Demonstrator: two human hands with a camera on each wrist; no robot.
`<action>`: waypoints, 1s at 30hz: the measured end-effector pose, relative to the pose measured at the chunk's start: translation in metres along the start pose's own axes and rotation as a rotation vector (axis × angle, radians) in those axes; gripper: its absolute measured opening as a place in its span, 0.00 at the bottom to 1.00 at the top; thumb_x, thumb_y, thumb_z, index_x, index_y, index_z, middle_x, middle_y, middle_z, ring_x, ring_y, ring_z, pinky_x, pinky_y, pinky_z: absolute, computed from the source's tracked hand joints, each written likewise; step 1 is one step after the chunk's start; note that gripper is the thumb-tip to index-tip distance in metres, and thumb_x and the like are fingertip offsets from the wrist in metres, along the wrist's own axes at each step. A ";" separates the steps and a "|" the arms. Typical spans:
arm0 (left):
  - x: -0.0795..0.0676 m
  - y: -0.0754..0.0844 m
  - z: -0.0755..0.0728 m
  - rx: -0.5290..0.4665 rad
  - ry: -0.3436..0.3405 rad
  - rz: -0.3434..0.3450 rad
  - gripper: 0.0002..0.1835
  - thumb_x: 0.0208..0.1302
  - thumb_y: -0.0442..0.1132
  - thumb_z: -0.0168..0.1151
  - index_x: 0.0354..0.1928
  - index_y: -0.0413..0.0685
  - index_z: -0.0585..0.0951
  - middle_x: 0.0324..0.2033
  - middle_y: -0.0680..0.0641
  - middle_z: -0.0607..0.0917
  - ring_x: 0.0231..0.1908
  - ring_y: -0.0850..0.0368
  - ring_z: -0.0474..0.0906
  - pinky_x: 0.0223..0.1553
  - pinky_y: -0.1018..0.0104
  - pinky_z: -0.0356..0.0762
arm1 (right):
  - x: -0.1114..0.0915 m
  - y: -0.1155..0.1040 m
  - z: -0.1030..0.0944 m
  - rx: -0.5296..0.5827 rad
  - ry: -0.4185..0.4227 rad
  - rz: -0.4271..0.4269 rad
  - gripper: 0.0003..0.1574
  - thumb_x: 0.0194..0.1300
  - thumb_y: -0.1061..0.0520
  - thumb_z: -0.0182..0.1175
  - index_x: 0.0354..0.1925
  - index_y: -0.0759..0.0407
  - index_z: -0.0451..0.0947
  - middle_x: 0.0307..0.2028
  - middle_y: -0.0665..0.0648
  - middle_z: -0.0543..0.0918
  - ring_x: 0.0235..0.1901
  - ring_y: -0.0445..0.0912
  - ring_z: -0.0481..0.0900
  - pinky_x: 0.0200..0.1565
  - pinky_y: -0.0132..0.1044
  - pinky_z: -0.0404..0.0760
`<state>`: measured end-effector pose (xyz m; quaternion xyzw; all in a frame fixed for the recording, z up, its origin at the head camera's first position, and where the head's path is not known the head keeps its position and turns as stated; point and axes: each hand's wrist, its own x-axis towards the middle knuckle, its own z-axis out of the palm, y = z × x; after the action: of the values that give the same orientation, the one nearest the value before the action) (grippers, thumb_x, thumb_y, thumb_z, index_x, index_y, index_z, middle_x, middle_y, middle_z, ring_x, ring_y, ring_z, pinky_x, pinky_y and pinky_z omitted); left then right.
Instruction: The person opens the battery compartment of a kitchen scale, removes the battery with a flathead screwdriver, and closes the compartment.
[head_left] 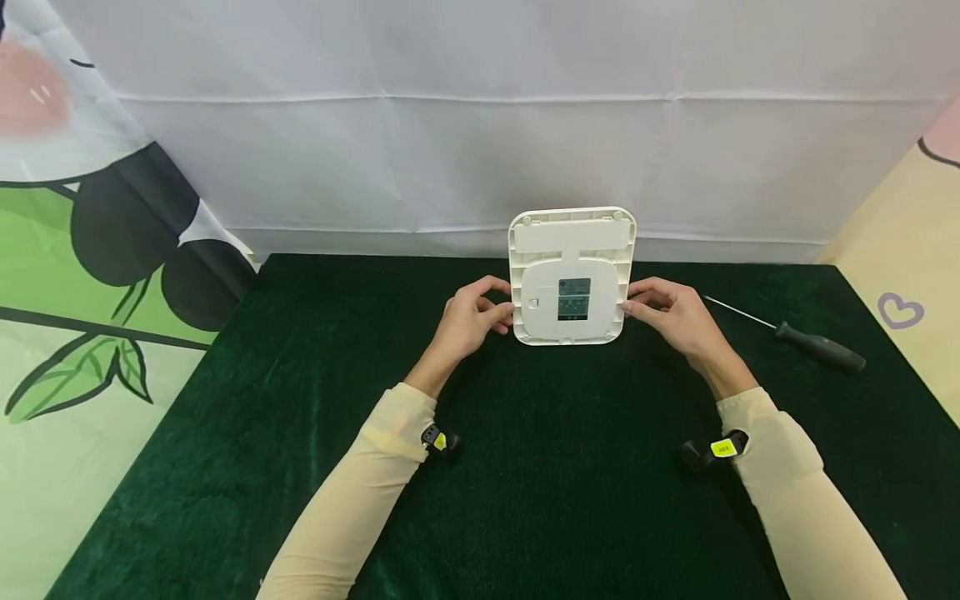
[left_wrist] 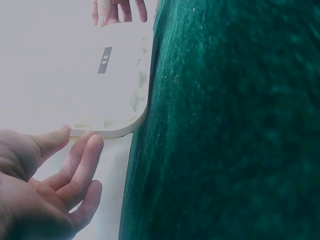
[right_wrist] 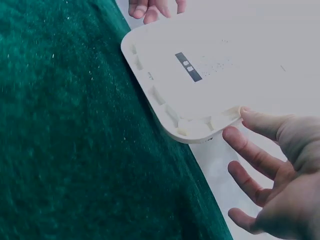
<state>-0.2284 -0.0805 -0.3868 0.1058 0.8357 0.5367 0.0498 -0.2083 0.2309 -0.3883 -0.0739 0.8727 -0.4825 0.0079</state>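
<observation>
A flat white plastic device (head_left: 540, 240) with rounded corners stands on its lower edge. Its ribbed underside, with a dark printed label (head_left: 573, 298), faces me. On its left edge, low down, my left hand (head_left: 470, 315) pinches it between thumb and fingers. The right hand (head_left: 670, 312) grips the opposite edge at about the same height, with the thumb on the near face. In the left wrist view the left thumb (left_wrist: 55, 140) lies at the device's rim. The right wrist view shows the right thumb (right_wrist: 262, 121) on the rim, the lower fingers spread. The device's other face is hidden.
A screwdriver (head_left: 821, 346) with a dark handle and thin metal shaft lies right of the right hand. Dark green cloth (head_left: 570, 483) covers the table. Behind it hangs a white curtain (head_left: 420, 158), with printed cloth (head_left: 75, 250) at the left side.
</observation>
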 end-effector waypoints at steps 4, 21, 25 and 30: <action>0.000 0.000 0.003 -0.006 0.036 -0.010 0.12 0.67 0.37 0.63 0.52 0.51 0.79 0.28 0.43 0.87 0.26 0.53 0.85 0.40 0.50 0.83 | 0.000 -0.002 0.001 -0.003 0.024 0.001 0.23 0.69 0.48 0.61 0.56 0.59 0.77 0.44 0.64 0.84 0.41 0.48 0.75 0.45 0.40 0.70; -0.009 0.009 0.014 0.195 0.158 -0.022 0.20 0.63 0.43 0.68 0.56 0.61 0.77 0.22 0.50 0.86 0.26 0.48 0.85 0.22 0.65 0.67 | -0.002 -0.012 0.008 -0.050 0.102 0.022 0.24 0.64 0.57 0.65 0.58 0.58 0.75 0.37 0.63 0.84 0.39 0.50 0.74 0.41 0.40 0.69; -0.010 0.013 0.014 0.201 0.151 -0.059 0.20 0.63 0.43 0.68 0.56 0.60 0.77 0.23 0.48 0.86 0.27 0.47 0.86 0.22 0.65 0.68 | -0.004 -0.017 0.007 -0.065 0.096 0.037 0.25 0.63 0.58 0.65 0.58 0.58 0.75 0.38 0.64 0.84 0.38 0.51 0.74 0.39 0.40 0.69; -0.011 0.016 0.015 0.223 0.156 -0.096 0.21 0.61 0.43 0.68 0.57 0.61 0.78 0.22 0.47 0.87 0.26 0.47 0.85 0.22 0.66 0.68 | -0.007 -0.022 0.007 -0.072 0.085 0.084 0.27 0.63 0.58 0.66 0.59 0.59 0.76 0.38 0.66 0.85 0.38 0.52 0.76 0.38 0.39 0.71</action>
<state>-0.2125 -0.0638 -0.3789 0.0283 0.8955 0.4442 -0.0018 -0.1985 0.2146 -0.3743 -0.0169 0.8915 -0.4526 -0.0118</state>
